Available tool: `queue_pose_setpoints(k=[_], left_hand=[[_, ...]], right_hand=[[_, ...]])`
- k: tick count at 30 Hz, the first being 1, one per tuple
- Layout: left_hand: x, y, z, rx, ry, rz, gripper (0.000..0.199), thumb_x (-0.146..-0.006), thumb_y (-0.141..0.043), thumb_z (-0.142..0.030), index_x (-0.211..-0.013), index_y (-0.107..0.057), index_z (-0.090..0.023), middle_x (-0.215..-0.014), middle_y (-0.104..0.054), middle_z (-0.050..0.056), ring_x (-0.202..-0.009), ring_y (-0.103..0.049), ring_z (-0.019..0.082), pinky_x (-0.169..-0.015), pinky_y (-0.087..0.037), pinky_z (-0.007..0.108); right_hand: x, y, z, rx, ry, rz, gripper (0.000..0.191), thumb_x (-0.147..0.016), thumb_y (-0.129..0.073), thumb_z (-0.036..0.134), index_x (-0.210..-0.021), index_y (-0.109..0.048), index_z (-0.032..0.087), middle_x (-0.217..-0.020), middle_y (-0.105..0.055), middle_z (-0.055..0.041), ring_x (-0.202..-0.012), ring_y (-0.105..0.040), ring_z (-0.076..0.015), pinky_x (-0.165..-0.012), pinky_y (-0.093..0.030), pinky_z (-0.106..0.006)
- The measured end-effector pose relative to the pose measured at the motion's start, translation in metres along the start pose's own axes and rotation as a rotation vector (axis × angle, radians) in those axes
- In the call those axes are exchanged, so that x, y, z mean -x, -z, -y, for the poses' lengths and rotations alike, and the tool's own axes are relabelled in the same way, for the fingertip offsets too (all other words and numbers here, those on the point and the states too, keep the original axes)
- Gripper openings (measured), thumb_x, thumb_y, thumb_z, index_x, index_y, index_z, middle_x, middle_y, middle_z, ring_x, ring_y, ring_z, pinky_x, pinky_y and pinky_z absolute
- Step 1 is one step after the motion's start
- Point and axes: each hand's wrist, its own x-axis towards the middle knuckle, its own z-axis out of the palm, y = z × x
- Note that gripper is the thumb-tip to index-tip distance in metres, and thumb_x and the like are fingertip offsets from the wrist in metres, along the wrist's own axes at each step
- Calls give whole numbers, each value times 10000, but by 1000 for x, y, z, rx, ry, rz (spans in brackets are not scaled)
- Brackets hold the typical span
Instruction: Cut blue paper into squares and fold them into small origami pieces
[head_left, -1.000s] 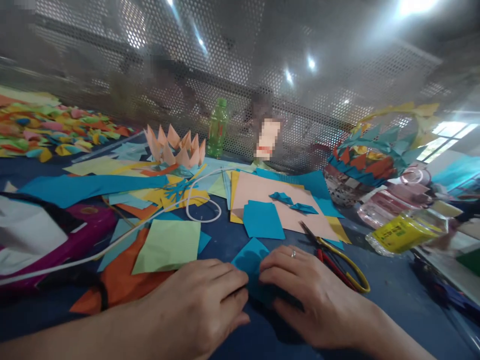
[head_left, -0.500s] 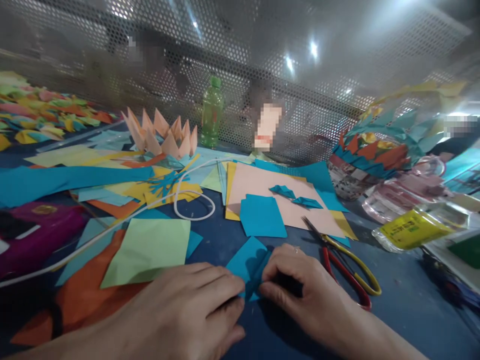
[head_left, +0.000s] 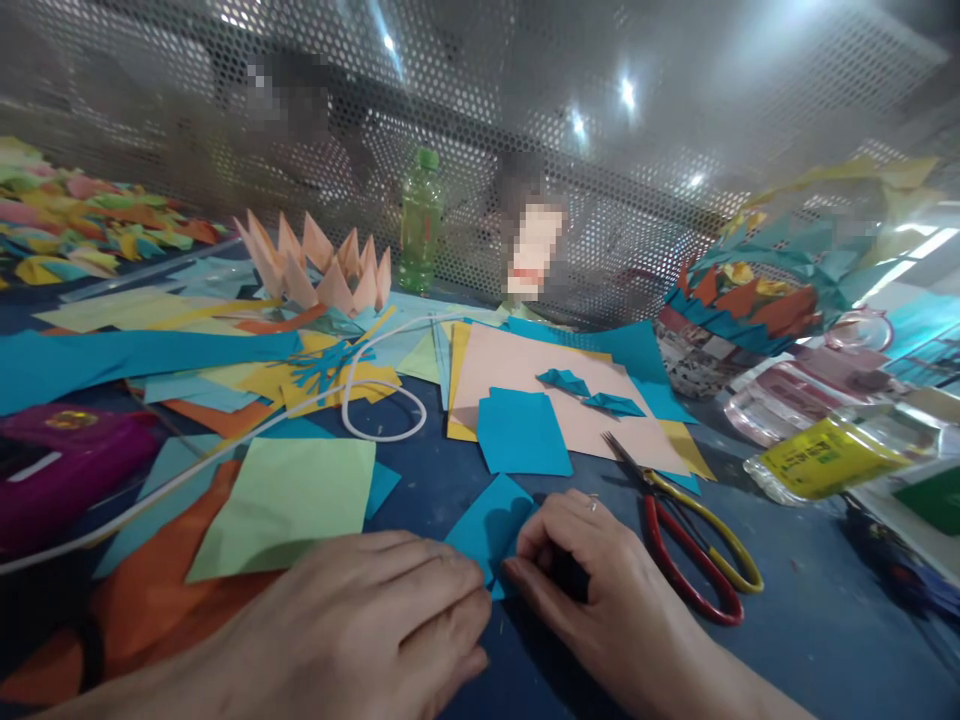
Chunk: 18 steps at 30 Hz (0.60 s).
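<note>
A small blue sheet of paper (head_left: 489, 522) lies on the dark blue table between my hands. My left hand (head_left: 397, 610) rests over its lower left side, fingers close together and curled; the fingertips hide that edge. My right hand (head_left: 585, 580), a ring on one finger, pinches the paper's right edge between thumb and bent fingers. Most of the folded part there is covered. Just beyond is another blue square (head_left: 523, 432). Two small folded blue paper pieces (head_left: 564, 381) sit on a pale pink sheet (head_left: 510, 360). Scissors (head_left: 697, 555) with red and yellow handles lie beside my right hand.
On the left are a green paper square (head_left: 289, 500), orange paper (head_left: 150, 610), a purple device (head_left: 82, 470) and a white cord (head_left: 247, 440). Behind stand a pink folded-paper ring (head_left: 322, 265) and a green bottle (head_left: 421, 225). Clear bottles (head_left: 825, 455) lie right, near a decorated basket (head_left: 701, 350).
My right hand has shifted slightly left over the paper, and the raised fold at its right edge shows less. My left hand stays over the left side.
</note>
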Motion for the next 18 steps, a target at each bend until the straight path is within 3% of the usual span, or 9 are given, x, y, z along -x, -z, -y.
queue_pose_setpoints(k=[3, 8, 13, 18], left_hand=[[1, -3, -2, -28, -12, 17, 410, -999, -304, -257, -839, -680, -221, -690, -648, 11, -581, -566, 150, -535, -423, 289], [6, -6, -9, -95, 91, 52, 335, -992, -368, -331, -871, -666, -234, -767, -646, 3, -702, -577, 168, -643, -431, 287], [-1, 0, -6, -80, 15, 153, 311, -977, -406, -319, -850, -668, -211, -795, -651, 14, -712, -571, 178, -632, -419, 295], [-6, 1, 0, -60, -20, 172, 322, -964, -427, -369, -817, -665, -209, -805, -656, 18, -697, -568, 180, -595, -402, 300]], right_hand=[[1, -1, 0, 10, 6, -9, 158, -812, -624, 131, -711, -529, 208, -675, -585, 21, -664, -505, -149, -617, -353, -275], [1, -1, 2, 42, -29, 21, 172, -807, -614, 95, -707, -517, 197, -680, -566, 24, -678, -483, -145, -642, -338, -276], [0, 1, 4, 38, -47, 52, 176, -801, -614, 81, -706, -517, 194, -684, -560, 27, -683, -479, -142, -655, -333, -276], [1, 1, 3, 23, -67, 60, 168, -805, -623, 92, -725, -521, 199, -705, -567, 30, -698, -486, -143, -664, -337, -278]])
